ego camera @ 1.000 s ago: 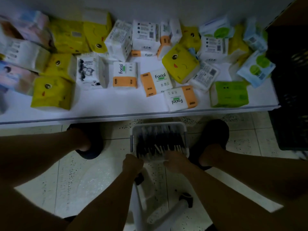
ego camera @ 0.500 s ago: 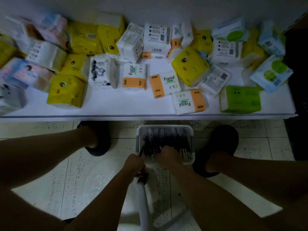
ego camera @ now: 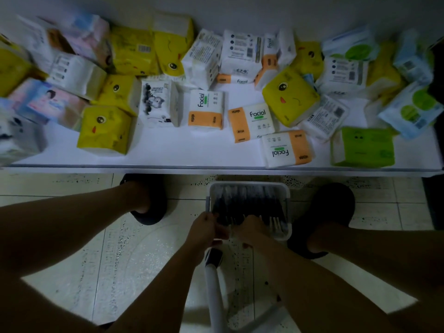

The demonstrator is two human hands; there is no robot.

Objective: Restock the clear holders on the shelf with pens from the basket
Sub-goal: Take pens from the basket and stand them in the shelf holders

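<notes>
Head view, dim, looking straight down on the left hand [ego camera: 204,230] and the right hand [ego camera: 251,230], close side by side at the near edge of a white basket [ego camera: 249,186]. Basket standing on the tiled floor [ego camera: 72,260], reaching away from both hands. Dark pens [ego camera: 247,205] packed inside it, just beyond the knuckles, with some pale tips just to the right of the right hand.

Right hand with fingers bent down among the near ends of the pens, touching them; cannot tell if closed round any of them. Left hand curled narrow at the near-left corner of the basket; cannot tell whether holding the rim, a pen or nothing.

Farther beyond the hands and past the basket, a white shelf [ego camera: 168,150] covered with many tissue packs [ego camera: 205,110], yellow, orange-and-white, green and blue. One dark slipper [ego camera: 153,217] well to the left of the left hand, another [ego camera: 336,203] to the right of the right hand. Nearer than the hands, directly under them, a white tube [ego camera: 212,284] with a dark cap [ego camera: 213,257].
</notes>
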